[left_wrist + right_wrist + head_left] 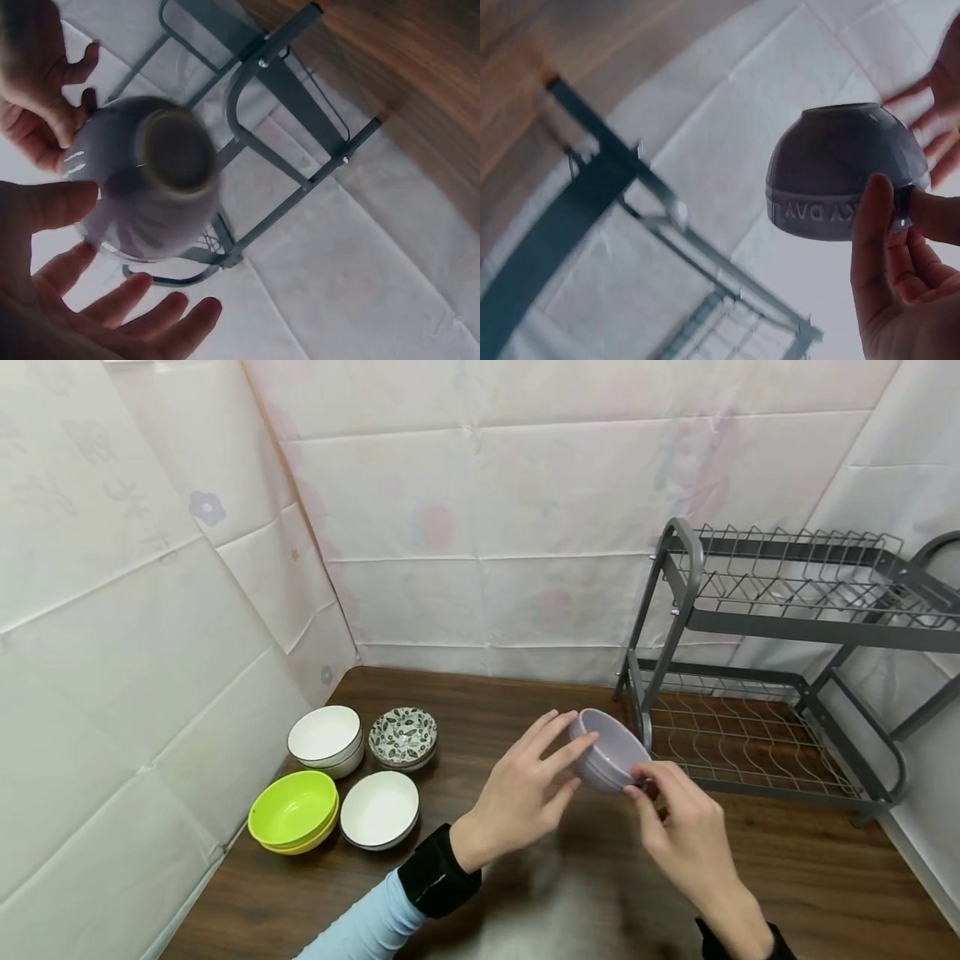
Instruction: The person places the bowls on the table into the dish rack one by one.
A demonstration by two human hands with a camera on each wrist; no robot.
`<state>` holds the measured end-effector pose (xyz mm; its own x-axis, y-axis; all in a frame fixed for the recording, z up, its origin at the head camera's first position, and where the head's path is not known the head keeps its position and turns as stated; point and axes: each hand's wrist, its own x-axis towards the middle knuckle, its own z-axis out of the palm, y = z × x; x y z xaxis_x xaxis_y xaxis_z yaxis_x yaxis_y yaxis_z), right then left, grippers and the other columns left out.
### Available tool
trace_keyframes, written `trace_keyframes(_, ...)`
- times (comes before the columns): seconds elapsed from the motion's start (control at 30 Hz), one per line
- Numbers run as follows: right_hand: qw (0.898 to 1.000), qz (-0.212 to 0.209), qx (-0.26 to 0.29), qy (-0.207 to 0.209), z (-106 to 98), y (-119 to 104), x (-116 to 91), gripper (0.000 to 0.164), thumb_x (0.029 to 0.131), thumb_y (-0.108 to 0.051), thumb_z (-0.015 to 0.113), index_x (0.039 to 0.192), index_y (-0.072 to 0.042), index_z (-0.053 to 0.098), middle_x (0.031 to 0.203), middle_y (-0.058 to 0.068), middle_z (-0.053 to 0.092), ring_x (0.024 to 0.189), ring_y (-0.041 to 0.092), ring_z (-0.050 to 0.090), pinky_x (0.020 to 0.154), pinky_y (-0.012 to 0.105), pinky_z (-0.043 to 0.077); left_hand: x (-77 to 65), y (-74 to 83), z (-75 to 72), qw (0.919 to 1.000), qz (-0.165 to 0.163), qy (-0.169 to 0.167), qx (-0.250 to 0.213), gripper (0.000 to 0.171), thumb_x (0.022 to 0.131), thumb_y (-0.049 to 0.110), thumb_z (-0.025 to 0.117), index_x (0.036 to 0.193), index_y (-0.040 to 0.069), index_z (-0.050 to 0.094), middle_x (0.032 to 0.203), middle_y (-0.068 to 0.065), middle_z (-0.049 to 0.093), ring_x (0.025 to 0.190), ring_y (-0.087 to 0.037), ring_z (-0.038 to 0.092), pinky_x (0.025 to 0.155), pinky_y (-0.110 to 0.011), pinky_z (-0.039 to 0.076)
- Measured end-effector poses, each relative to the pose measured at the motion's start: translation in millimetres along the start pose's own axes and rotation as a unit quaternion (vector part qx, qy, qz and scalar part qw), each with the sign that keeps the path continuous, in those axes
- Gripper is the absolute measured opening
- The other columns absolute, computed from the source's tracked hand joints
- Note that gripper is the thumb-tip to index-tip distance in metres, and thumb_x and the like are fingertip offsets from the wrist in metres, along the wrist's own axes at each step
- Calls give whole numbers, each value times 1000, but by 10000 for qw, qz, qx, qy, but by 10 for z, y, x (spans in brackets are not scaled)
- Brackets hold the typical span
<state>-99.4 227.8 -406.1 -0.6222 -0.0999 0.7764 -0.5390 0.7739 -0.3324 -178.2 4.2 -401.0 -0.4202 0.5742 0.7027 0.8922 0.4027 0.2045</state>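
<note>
A lavender bowl point(611, 752), banded with raised lettering, is held tilted above the wood-grain surface point(495, 693). The right hand point(686, 835) pinches its rim between thumb and fingers; the left hand point(517, 789) is loosely spread at the opposite side, its fingers nearly straight, though firm contact cannot be told. Just right of the bowl, the end frame of a two-tier metal dish rack point(780, 628) stands closest to it, with wire shelves extending rightward. Well to the left stand a white bowl stack point(325, 732), leaf-patterned bowls point(403, 737), a lime-green bowl point(292, 808) nested in a yellow one, and dark-rimmed white bowls point(379, 808). Pale printed cloth point(420, 527) hangs behind.
</note>
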Motion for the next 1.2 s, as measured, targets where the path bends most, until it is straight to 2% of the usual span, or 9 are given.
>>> trace_keyframes(0.13,9992,370,-22,132,-258,35,-4,26,84,8,80,106,0,69,95,4,67,75,4,59,55,13,48,-33,7,48,9989,-287,-269,-261,76,96,15,76,163,12,39,165,-11,39,154,-26,34,124,-35,26)
trace_keyframes(0.27,9954,791,-62,536,-491,113,-11,30,81,15,79,107,5,69,95,3,68,77,-10,57,55,10,46,-39,-18,116,9959,-449,-674,-411,74,99,15,73,163,11,37,168,-8,35,155,-26,31,124,-36,25)
trace_keyframes(0.47,9726,2089,-352,954,-749,312,1,28,86,9,80,111,-1,71,96,-26,61,70,-11,55,52,9,42,-46,-26,211,9888,-680,-1233,-494,69,102,17,67,164,12,38,171,-6,29,155,-28,29,122,-38,29)
trace_keyframes(0.57,9612,2564,-345,959,-810,437,33,23,92,3,77,113,-2,70,88,-26,59,57,-5,56,46,13,43,-49,-4,229,9859,-708,-1419,-541,67,103,17,66,163,10,38,172,-5,26,156,-28,27,123,-38,28)
trace_keyframes(0.7,9473,3077,-201,874,-806,627,150,19,98,-4,72,116,-1,66,82,-17,61,47,4,58,44,17,47,-25,17,246,9835,-667,-1577,-582,64,104,16,65,162,7,39,172,-6,24,157,-25,23,124,-36,22)
trace_keyframes(0.9,9280,3694,130,469,-655,990,466,28,104,-15,66,126,4,64,94,-2,67,64,-3,65,56,14,52,35,37,286,9815,-606,-1731,-544,65,105,17,63,163,6,37,172,-7,24,158,-22,19,125,-38,21)
trace_keyframes(1.0,9232,3824,324,216,-544,1163,631,34,107,-18,62,130,7,61,102,5,66,69,-4,64,61,13,53,74,52,320,9801,-585,-1834,-488,65,105,19,62,164,7,35,172,-7,23,158,-21,18,125,-38,21)
trace_keyframes(1.1,9125,3981,943,-59,-426,1319,778,38,108,-17,58,133,12,55,100,3,65,71,0,66,66,17,57,115,73,344,9783,-581,-1935,-465,65,106,20,61,164,7,34,173,-6,22,158,-20,17,124,-39,22)
trace_keyframes(1.2,8956,4149,1567,-347,-296,1456,899,41,109,-14,57,135,16,50,91,-4,65,71,5,66,68,22,60,142,95,351,9756,-617,-2060,-450,65,107,21,61,164,8,34,173,-5,21,158,-19,16,124,-41,24)
